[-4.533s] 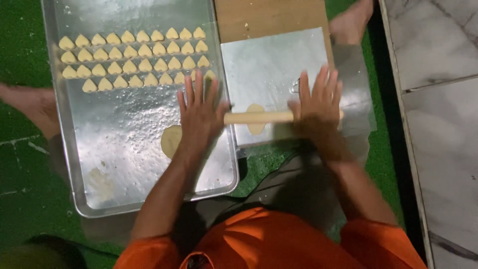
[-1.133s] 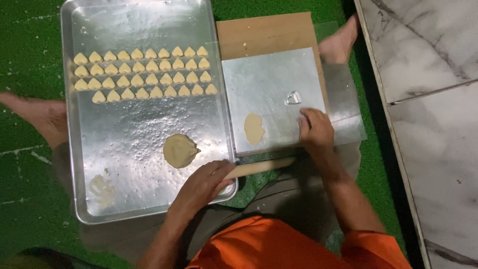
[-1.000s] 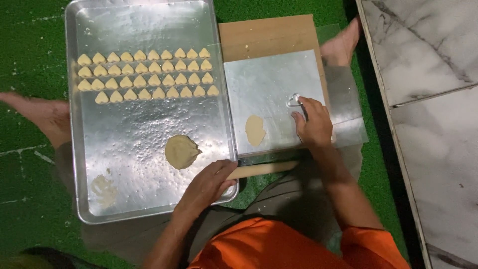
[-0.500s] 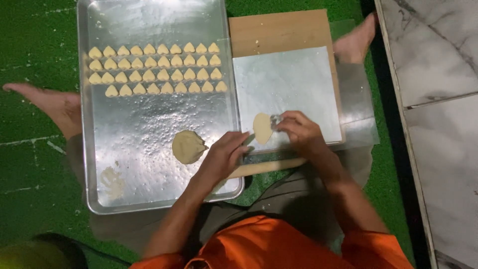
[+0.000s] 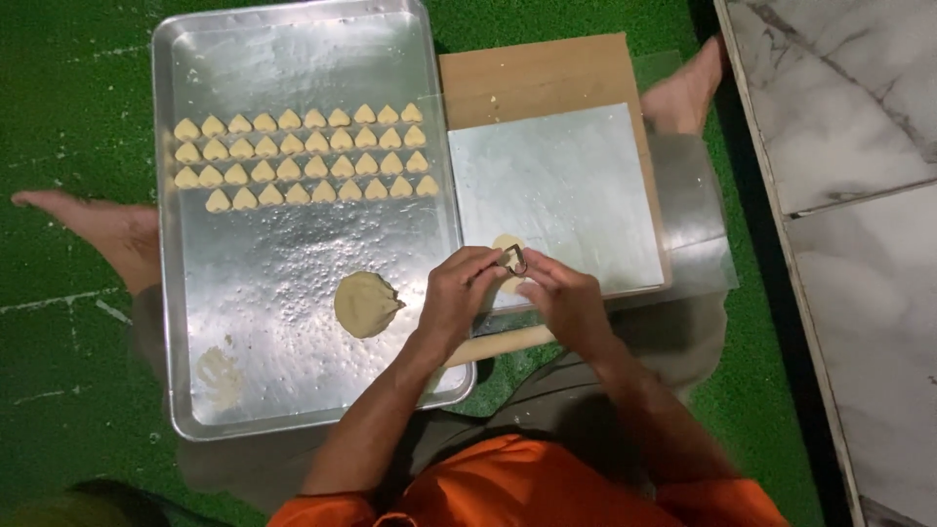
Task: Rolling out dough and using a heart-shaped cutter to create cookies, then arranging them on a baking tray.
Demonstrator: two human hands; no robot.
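A small metal cookie cutter [image 5: 514, 259] sits over a flat piece of dough [image 5: 505, 243] on the silver-covered board [image 5: 566, 185]. My right hand [image 5: 568, 301] pinches the cutter from the right. The fingertips of my left hand [image 5: 457, 295] meet it from the left. A wooden rolling pin [image 5: 500, 342] lies just below both hands, partly hidden by them. Left of my left hand, a round lump of dough [image 5: 365, 304] rests on the metal baking tray [image 5: 293, 385]. Rows of small heart-shaped dough pieces [image 5: 303, 168] fill the tray's upper part.
The tray and board lie on green artificial grass [image 5: 68, 88]. My bare feet show at the left [image 5: 102, 229] and upper right [image 5: 688, 93]. A marble slab [image 5: 849, 195] runs along the right side. A dough smear [image 5: 220, 371] marks the tray's lower left.
The rolling pin was put down below the board. My right hand picked the cutter up off the board and brought it to the dough piece, and my left hand came over to join it.
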